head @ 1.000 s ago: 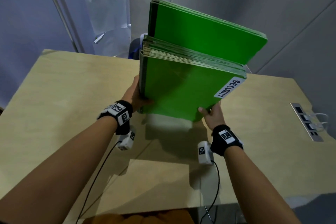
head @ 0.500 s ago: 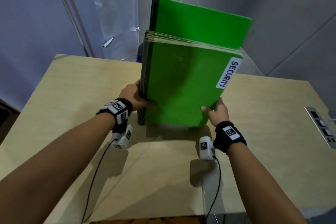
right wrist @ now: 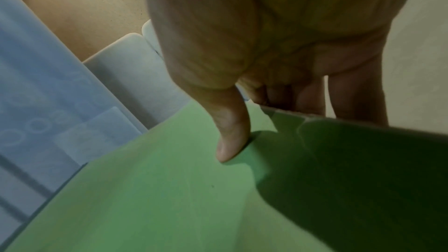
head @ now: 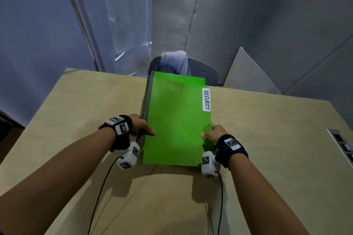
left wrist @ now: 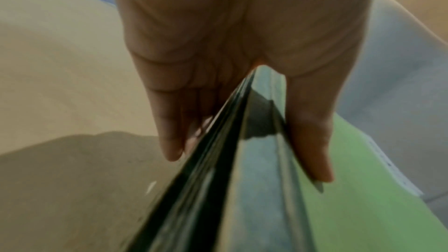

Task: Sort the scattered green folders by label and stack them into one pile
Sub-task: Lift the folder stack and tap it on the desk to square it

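Observation:
A stack of green folders (head: 175, 120) hangs tilted just above the wooden table (head: 76, 112), its top cover bearing a white label (head: 206, 99) that reads SECURITY. My left hand (head: 142, 127) grips the stack's left spine edge, thumb on the cover and fingers underneath. In the left wrist view the stack (left wrist: 242, 179) runs between the thumb and the fingers (left wrist: 171, 137). My right hand (head: 213, 134) holds the right edge the same way. The right wrist view has the thumb pressed on the green cover (right wrist: 169, 198), fingers (right wrist: 358, 93) below it.
A dark chair (head: 202, 74) with a white cloth draped over it stands behind the table's far edge. A recessed socket strip (head: 342, 145) sits at the table's right side. Grey partitions and a curtain close off the back.
The stack has been tipped from standing upright to lying nearly flat and brought lower toward the table. The folders that stuck out above have slid level with the rest.

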